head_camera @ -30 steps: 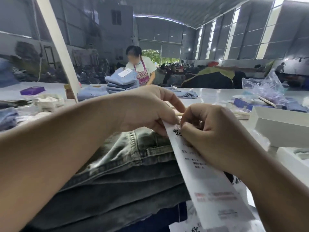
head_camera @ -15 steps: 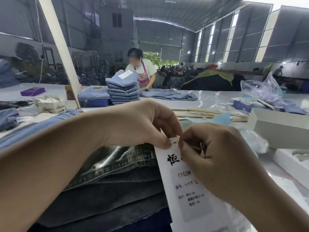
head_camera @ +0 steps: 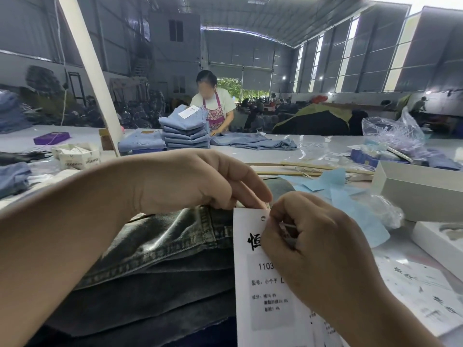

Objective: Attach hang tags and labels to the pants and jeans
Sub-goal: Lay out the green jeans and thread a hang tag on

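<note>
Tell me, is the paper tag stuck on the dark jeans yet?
Not quite. Done: the blue jeans stack across the table already carries a tag on top. In hand: the left hand pinches the dark jeans at the waistband, and the right hand holds the white hang tag near its punched hole with a thin fastener. Left: whether it's threaded through is hidden, and more dark jeans lie underneath.

A long pale surface [head_camera: 325, 144] carries dark folded jeans [head_camera: 155, 271] at the near edge, a stack of light-blue jeans [head_camera: 186, 132] farther back, white boxes [head_camera: 421, 194], blue paper scraps [head_camera: 350, 199] and wooden sticks [head_camera: 300, 169].
</note>
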Demonstrator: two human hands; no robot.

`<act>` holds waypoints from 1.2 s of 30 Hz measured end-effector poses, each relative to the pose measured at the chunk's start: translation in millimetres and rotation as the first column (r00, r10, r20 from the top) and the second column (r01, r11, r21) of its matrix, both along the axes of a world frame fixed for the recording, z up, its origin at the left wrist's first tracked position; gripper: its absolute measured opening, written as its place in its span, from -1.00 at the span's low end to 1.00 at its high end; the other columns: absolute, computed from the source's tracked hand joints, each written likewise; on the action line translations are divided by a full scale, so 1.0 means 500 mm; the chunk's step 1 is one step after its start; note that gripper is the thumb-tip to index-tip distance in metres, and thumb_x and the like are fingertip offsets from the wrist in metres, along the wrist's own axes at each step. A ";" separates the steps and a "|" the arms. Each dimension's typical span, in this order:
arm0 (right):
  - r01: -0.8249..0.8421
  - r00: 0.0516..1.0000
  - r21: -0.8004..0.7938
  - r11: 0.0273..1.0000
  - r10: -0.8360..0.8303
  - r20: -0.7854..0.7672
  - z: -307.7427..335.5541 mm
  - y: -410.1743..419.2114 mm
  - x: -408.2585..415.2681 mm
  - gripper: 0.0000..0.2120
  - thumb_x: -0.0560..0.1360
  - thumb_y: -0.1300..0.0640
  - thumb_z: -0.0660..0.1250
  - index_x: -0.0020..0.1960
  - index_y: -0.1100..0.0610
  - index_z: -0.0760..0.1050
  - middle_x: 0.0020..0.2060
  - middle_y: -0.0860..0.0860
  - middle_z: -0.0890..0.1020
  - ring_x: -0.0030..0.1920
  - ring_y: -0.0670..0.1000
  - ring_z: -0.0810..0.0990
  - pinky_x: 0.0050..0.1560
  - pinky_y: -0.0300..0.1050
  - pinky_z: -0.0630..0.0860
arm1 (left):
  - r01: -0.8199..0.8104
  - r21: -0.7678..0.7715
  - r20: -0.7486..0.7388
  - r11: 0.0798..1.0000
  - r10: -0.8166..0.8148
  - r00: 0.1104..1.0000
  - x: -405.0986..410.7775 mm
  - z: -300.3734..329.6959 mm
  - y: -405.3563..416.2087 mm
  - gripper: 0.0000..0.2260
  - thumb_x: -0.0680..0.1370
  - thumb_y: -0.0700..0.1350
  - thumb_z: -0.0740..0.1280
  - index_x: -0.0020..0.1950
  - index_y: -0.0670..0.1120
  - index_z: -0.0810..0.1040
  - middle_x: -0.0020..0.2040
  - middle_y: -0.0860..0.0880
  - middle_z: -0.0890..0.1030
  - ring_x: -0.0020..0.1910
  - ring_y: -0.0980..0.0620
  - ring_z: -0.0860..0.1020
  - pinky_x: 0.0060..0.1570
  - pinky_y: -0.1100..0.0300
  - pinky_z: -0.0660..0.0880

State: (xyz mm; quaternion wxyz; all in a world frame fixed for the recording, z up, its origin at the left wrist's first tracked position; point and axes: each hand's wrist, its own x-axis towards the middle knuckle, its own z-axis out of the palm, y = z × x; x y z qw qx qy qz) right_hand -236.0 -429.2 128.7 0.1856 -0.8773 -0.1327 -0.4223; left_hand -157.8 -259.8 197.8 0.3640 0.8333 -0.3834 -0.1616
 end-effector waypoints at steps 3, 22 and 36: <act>0.016 1.000 -0.012 1.000 -0.016 -0.006 0.002 0.003 0.003 -0.86 0.39 0.07 0.33 -0.32 0.03 0.42 -0.41 -0.14 0.49 -0.49 -0.04 0.44 -0.52 -0.12 0.44 | 0.043 -0.087 -0.101 0.995 -0.051 0.994 0.008 -0.010 0.013 -0.71 0.35 -0.20 0.39 0.05 -0.10 0.70 0.04 -0.08 0.70 0.02 0.08 0.63 0.18 0.06 0.52; -0.032 0.999 -0.058 0.998 0.031 -0.023 -0.001 -0.003 -0.002 -0.80 0.51 -0.03 0.23 -0.24 0.01 0.49 -0.35 -0.15 0.54 -0.46 -0.07 0.49 -0.50 -0.09 0.49 | -0.073 -0.174 0.176 0.982 0.104 0.979 -0.013 -0.050 -0.016 -0.82 0.49 -0.23 0.47 -0.11 0.05 0.57 -0.20 0.09 0.66 -0.46 0.19 0.29 -0.41 0.32 0.29; -0.067 0.982 0.102 0.992 0.084 -0.170 0.003 -0.010 0.006 -0.66 0.52 -0.17 0.11 -0.16 -0.03 0.58 -0.42 -0.14 0.58 -0.39 -0.10 0.58 -0.40 -0.07 0.53 | -0.095 -0.195 0.243 0.976 0.142 0.960 -0.020 -0.029 -0.008 -0.78 0.50 -0.31 0.42 -0.17 0.01 0.51 -0.17 0.02 0.67 -0.29 0.07 0.54 -0.17 -0.06 0.55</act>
